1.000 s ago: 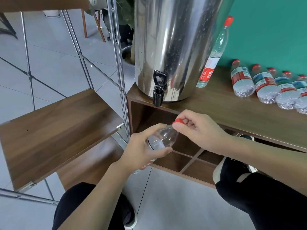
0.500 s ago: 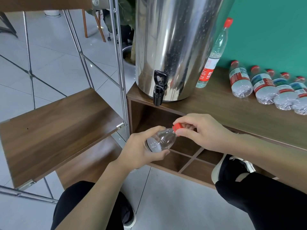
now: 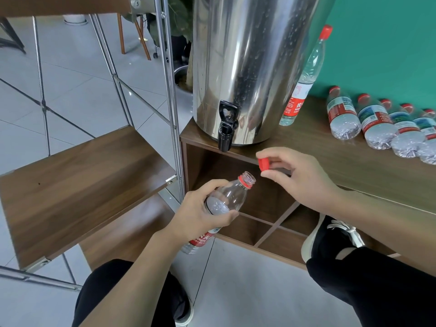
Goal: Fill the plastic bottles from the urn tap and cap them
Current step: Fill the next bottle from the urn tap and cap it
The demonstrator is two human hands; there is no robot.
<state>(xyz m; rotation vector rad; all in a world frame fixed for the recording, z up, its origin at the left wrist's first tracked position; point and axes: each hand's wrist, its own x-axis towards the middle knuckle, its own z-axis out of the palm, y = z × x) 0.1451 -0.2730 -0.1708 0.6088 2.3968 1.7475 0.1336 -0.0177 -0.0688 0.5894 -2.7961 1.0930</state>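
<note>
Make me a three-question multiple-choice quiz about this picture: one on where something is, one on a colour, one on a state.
1. Where is the black tap?
A. low on the steel urn
B. on the green wall
C. on the floor

2. What colour is the cap in the right hand?
A. blue
B. red
C. white

3. The bottle in the left hand is:
A. capped
B. lying on the counter
C. uncapped

Answers:
1 A, the tap juts from the urn's base.
2 B, the pinched cap is red.
3 C, its mouth is bare, the cap held apart.
</note>
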